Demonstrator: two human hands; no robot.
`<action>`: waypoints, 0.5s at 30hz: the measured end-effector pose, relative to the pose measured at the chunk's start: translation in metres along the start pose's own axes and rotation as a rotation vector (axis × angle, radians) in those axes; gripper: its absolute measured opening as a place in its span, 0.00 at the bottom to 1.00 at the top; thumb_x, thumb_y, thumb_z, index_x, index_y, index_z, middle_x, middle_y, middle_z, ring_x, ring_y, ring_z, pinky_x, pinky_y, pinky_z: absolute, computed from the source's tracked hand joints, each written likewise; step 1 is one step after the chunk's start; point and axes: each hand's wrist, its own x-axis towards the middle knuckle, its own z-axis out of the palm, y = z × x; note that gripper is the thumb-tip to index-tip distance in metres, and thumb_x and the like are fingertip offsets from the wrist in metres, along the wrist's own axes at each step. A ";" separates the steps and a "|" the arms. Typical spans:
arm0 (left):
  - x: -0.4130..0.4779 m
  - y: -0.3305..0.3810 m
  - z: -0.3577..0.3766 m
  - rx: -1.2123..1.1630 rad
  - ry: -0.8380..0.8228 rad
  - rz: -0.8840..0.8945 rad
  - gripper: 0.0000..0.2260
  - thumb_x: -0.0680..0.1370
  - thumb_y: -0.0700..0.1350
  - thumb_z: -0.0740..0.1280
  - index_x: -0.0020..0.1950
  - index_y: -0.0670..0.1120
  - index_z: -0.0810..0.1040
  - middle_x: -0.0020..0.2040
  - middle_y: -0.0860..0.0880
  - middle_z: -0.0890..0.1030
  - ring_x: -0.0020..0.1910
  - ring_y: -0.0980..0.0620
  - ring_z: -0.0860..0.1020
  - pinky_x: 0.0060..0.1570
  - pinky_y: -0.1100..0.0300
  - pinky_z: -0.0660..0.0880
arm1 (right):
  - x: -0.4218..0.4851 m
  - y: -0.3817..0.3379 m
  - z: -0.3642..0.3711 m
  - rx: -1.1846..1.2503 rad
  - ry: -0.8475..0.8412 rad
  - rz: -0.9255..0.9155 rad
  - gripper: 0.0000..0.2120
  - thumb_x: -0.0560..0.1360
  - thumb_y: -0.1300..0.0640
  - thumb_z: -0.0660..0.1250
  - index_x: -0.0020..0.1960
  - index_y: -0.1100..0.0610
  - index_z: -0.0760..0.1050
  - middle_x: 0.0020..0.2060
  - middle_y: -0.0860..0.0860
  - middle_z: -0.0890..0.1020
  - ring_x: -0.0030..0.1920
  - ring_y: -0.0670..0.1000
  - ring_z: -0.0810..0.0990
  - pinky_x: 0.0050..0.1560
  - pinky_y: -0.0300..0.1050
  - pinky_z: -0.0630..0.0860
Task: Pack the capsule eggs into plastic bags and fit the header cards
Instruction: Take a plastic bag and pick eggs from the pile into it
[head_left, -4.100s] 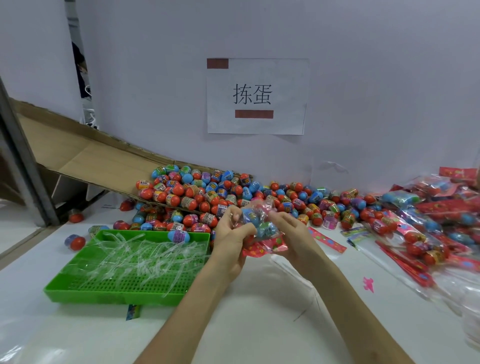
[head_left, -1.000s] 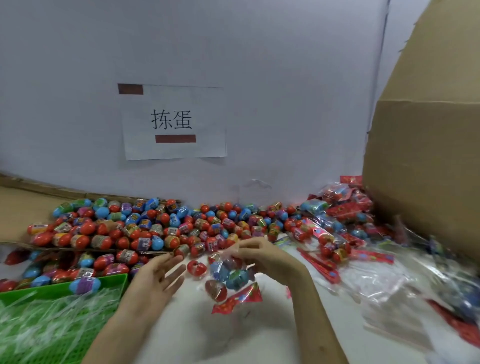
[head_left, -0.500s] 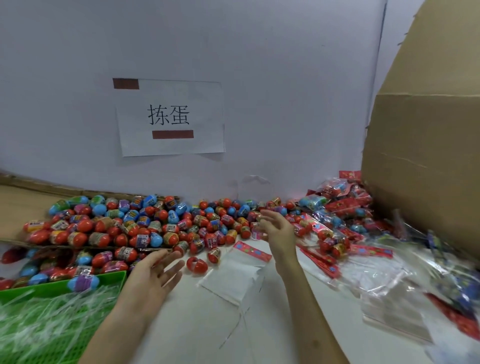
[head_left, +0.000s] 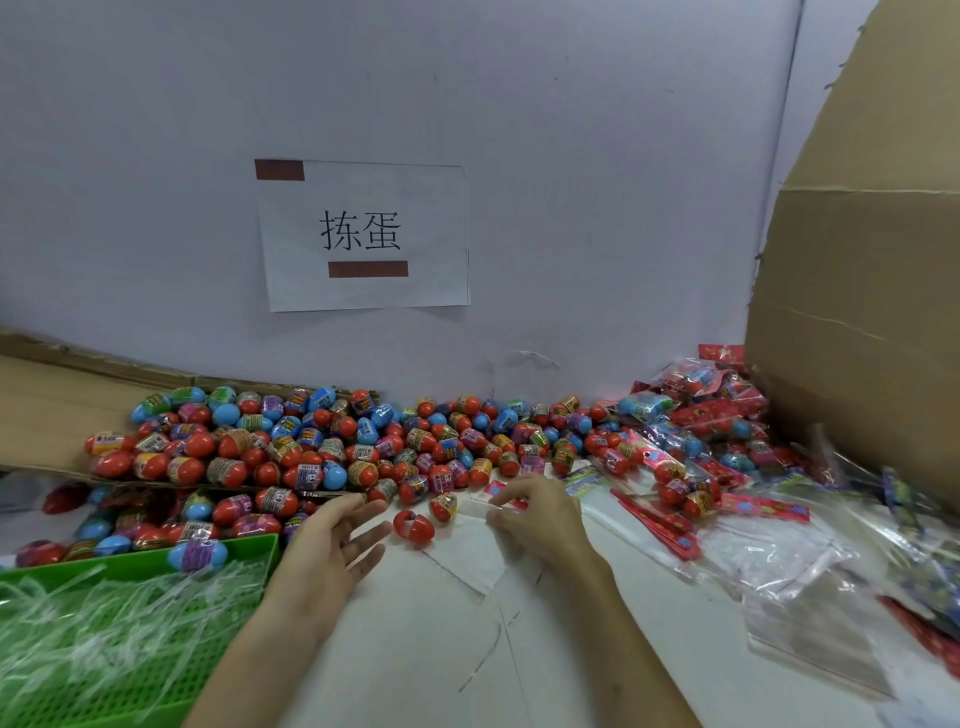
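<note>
1. The green tray (head_left: 249, 544), rigid plastic with a perforated floor, lies outboard of the left fingers and holds loose clear strips (head_left: 119, 613). One blue egg rests on its far rim.
2. Beyond the left fingertips, a flat cardboard ramp (head_left: 47, 410) slopes down to the table (head_left: 415, 665). The capsule eggs (head_left: 311, 447), glossy ovoids in red and blue with printed shrink bands, are heaped on the ramp and along the wall. They lie at mixed angles.
3. The left hand (head_left: 327, 551) is released. Its fingers are straight and spread, palm inward, above the table, and it holds nothing.
4. A red egg (head_left: 413, 527) lies just past the left fingertips, between the two hands.
5. The plastic bag (head_left: 462, 551) lies flat on the table. It is a thin, clear rectangle. Its long axis runs from the right fingertips back toward the person, and the header card (head_left: 494, 487) end points at the egg heap.
6. The right hand (head_left: 545, 519) has its fingers curled. Thumb and forefinger pinch the bag at the header end.
7. Outboard of the right fingers lie packed bags (head_left: 701, 415), a crinkled stack of empty bags (head_left: 769, 561), and an upright cardboard box (head_left: 857, 338).
8. Bare white table lies on the near side of both hands.
</note>
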 end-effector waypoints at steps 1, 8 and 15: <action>0.001 0.000 0.000 0.003 0.002 0.003 0.06 0.84 0.44 0.64 0.54 0.45 0.79 0.56 0.45 0.85 0.54 0.45 0.82 0.48 0.52 0.76 | 0.001 0.000 0.001 0.010 0.004 0.000 0.08 0.76 0.47 0.74 0.54 0.46 0.86 0.61 0.44 0.82 0.63 0.48 0.75 0.69 0.60 0.70; 0.005 -0.004 -0.001 -0.014 -0.050 0.013 0.06 0.83 0.42 0.65 0.56 0.41 0.79 0.56 0.42 0.87 0.52 0.43 0.86 0.50 0.50 0.78 | 0.005 0.001 0.004 0.057 -0.033 0.018 0.13 0.81 0.46 0.67 0.59 0.49 0.85 0.67 0.46 0.80 0.69 0.51 0.73 0.75 0.64 0.62; 0.001 -0.014 0.004 0.001 -0.231 -0.130 0.19 0.78 0.42 0.70 0.68 0.40 0.77 0.60 0.39 0.85 0.58 0.36 0.85 0.59 0.44 0.78 | 0.008 0.001 0.004 0.120 0.016 0.010 0.07 0.77 0.52 0.74 0.55 0.47 0.86 0.59 0.43 0.84 0.60 0.46 0.78 0.71 0.59 0.70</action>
